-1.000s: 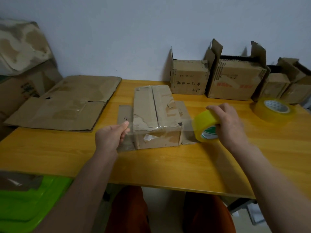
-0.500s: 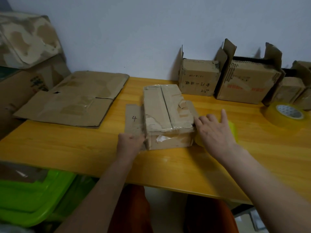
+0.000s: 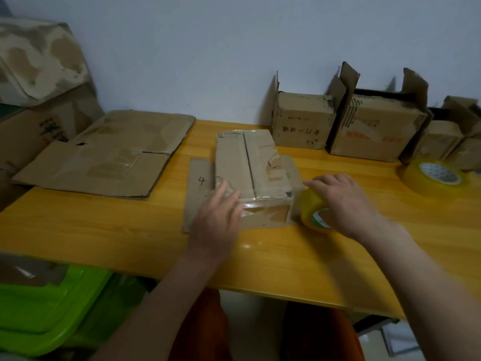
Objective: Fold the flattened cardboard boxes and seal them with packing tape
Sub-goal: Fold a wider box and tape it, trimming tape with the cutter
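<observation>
From the head camera, a small folded cardboard box (image 3: 251, 173) sits near the middle of the yellow wooden surface (image 3: 104, 230), its top flaps closed along a centre seam and clear tape glinting over its near face. It rests on a flat cardboard piece (image 3: 199, 183) marked with a handwritten "4", which shows on the box's left side. The left hand (image 3: 217, 217) lies with straight fingers pressed against the box's near left corner, its fingertips reaching onto the top edge; its grip is flat and spread, clamped on nothing. The right hand (image 3: 341, 201) is curled over a roll of yellow packing tape (image 3: 313, 213) that stands on edge just beside the box's near right corner, the grip wrapped round the roll. A second, wider tape roll (image 3: 434, 177) lies flat toward the right edge of the surface, well apart from both hands. A large flattened cardboard box (image 3: 112, 157) lies on the left part of the surface. Along the wall at the back stand several open cardboard boxes (image 3: 338, 128) with their flaps raised. More worn cardboard (image 3: 39, 63) is stacked at the far left, and a green plastic bin (image 3: 46, 308) sits below the near left edge of the surface.
</observation>
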{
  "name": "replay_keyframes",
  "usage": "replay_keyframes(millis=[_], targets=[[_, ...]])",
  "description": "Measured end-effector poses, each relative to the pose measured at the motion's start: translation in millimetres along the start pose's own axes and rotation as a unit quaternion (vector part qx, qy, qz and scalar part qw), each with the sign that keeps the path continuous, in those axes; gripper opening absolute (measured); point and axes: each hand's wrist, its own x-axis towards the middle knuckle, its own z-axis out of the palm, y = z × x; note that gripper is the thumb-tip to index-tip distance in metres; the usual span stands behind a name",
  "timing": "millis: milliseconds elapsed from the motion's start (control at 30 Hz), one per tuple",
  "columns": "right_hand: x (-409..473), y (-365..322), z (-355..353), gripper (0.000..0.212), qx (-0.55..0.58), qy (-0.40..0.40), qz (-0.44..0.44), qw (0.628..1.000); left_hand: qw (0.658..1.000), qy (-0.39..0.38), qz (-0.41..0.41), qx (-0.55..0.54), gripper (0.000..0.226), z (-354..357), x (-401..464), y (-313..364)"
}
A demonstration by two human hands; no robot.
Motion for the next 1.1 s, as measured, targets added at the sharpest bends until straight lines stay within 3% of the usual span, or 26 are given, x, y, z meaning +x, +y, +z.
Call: replay_keyframes(millis=[100,233,300,400,500,700,900,1100], targets=[[-13,9,-4,0.071,0.081,0.009,0.012,0.997,0.999,0.037,-0.019,0.027,0.049,-22,1,-17],[-16,-6,-3,0.066,0.101,0.001,-0.053,0.994,0.986,0.081,-0.041,0.143,0.036,-33,9,8],[-12,-14,-5,0.064,0.101,-0.003,-0.070,0.992,0.989,0.030,-0.054,0.137,0.040,-26,18,34],[-8,-21,-10,0.064,0.101,-0.010,-0.078,0.992,0.978,-0.112,-0.070,0.165,0.066,-6,30,56],[-11,-20,-14,0.063,0.111,-0.027,-0.079,0.990,0.950,-0.144,-0.074,0.267,0.077,7,32,54],[-27,-18,-22,0.063,0.307,-0.129,-0.113,0.936,0.949,-0.150,0.000,0.279,0.070,-19,2,33],[-25,-26,-25,0.064,0.380,-0.235,-0.164,0.880,0.934,-0.207,0.070,0.284,0.065,-36,-1,18],[-23,-26,-16,0.056,0.491,-0.204,-0.097,0.842,0.897,-0.290,0.182,0.279,0.058,-37,53,10]])
